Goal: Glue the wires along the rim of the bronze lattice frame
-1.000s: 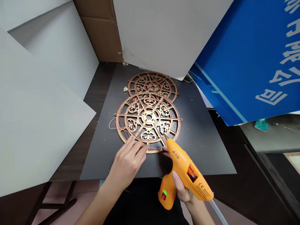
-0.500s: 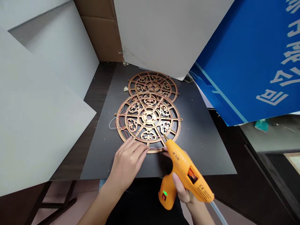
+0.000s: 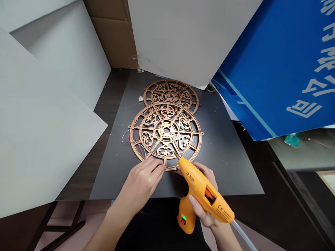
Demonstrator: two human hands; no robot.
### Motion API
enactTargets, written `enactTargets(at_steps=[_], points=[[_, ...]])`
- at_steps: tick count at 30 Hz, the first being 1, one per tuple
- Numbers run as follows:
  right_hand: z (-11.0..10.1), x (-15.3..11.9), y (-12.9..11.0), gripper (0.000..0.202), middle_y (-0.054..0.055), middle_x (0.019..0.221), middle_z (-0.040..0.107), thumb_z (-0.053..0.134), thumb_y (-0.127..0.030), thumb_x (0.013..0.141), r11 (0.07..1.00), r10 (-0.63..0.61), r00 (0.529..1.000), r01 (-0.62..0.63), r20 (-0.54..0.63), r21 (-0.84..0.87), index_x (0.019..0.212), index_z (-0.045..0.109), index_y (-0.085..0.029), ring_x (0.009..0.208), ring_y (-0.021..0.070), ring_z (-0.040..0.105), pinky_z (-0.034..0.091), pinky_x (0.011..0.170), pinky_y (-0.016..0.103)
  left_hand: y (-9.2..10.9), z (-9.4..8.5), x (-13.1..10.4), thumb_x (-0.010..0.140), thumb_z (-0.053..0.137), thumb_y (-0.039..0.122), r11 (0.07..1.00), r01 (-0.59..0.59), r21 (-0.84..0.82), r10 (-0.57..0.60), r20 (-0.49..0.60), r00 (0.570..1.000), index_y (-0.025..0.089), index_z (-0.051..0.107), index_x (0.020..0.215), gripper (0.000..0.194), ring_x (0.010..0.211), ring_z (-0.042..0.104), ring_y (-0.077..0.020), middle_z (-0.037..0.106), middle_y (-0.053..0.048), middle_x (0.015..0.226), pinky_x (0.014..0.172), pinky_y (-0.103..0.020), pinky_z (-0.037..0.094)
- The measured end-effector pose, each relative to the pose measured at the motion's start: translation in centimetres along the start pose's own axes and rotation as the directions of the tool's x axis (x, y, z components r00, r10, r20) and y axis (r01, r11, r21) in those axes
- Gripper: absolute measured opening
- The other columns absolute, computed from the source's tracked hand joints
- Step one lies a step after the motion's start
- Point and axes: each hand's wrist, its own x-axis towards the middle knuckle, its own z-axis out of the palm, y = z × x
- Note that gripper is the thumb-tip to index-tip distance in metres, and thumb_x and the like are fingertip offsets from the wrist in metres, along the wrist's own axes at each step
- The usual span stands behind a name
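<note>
A round openwork wheel panel [image 3: 171, 129], copper-brown with scroll cut-outs, lies flat on a dark board [image 3: 222, 174]. Thin red and white wire [image 3: 125, 141] runs along its rim and loops out past its left side. My left hand [image 3: 143, 177] is closed at the near rim, thumb and fingertips pinching the wire there. In my right hand [image 3: 202, 209] is an orange glue gun [image 3: 201, 188], its green light lit and a clear glue stick [image 3: 243, 234] out the back. The nozzle points over the near part of the wheel; some right fingers reach toward the rim behind the gun.
A second similar wheel panel [image 3: 171, 91] lies partly under the first, farther back. White boards [image 3: 47, 115] stand at the left and back, with brown cardboard [image 3: 112, 35] between. A blue printed panel [image 3: 274, 69] leans in from the right.
The glue gun has shifted slightly left, its nozzle now nearer my left fingertips. More of my right fingers show behind it. My left hand has barely moved.
</note>
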Motion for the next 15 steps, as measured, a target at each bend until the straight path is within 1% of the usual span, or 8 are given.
enactTargets(at_steps=[2, 6, 10, 15], points=[[-0.2, 0.4, -0.3, 0.027, 0.011, 0.121, 0.057, 0.057, -0.04, 0.075, 0.999, -0.031, 0.999, 0.031, 0.034, -0.018, 0.094, 0.065, -0.022, 0.114, 0.0365, 0.052, 0.046, 0.088, 0.054, 0.1, 0.0, -0.1, 0.098, 0.043, 0.013, 1.0, 0.021, -0.023, -0.021, 0.006, 1.0, 0.017, 0.063, 0.095, 0.02, 0.084, 0.063, -0.0154, 0.066, -0.003, 0.09, 0.082, -0.032, 0.054], [-0.4, 1.0, -0.8, 0.026, 0.009, 0.112, 0.06, 0.053, -0.038, 0.08, 0.995, -0.076, 0.992, 0.082, 0.104, -0.058, 0.098, 0.063, -0.022, 0.111, 0.033, 0.051, 0.041, 0.091, 0.052, 0.2, 0.3, -0.3, 0.097, 0.046, 0.013, 0.998, 0.049, -0.049, -0.05, -0.014, 0.999, 0.017, 0.062, 0.096, 0.016, 0.084, 0.063, -0.0162, 0.067, -0.002, 0.09, 0.08, -0.032, 0.053], [0.0, 1.4, -1.4, 0.021, 0.008, 0.103, 0.061, 0.053, -0.038, 0.081, 0.994, -0.095, 0.989, 0.1, 0.117, -0.04, 0.091, 0.06, -0.022, 0.11, 0.0323, 0.051, 0.04, 0.09, 0.051, 0.3, 0.5, -0.4, 0.096, 0.049, 0.013, 0.993, 0.073, -0.096, -0.076, -0.03, 0.997, 0.017, 0.061, 0.096, 0.013, 0.084, 0.063, -0.0166, 0.068, -0.002, 0.092, 0.08, -0.032, 0.053], [0.7, 1.6, -1.7, 0.009, 0.003, 0.091, 0.062, 0.053, -0.03, 0.078, 0.992, -0.124, 0.985, 0.126, 0.121, -0.013, 0.085, 0.055, -0.024, 0.107, 0.0303, 0.053, 0.036, 0.089, 0.048, 0.4, 0.7, -0.6, 0.095, 0.05, 0.012, 0.985, 0.116, -0.127, -0.12, -0.029, 0.992, 0.017, 0.063, 0.097, 0.013, 0.084, 0.064, -0.0171, 0.069, -0.002, 0.091, 0.079, -0.033, 0.054]])
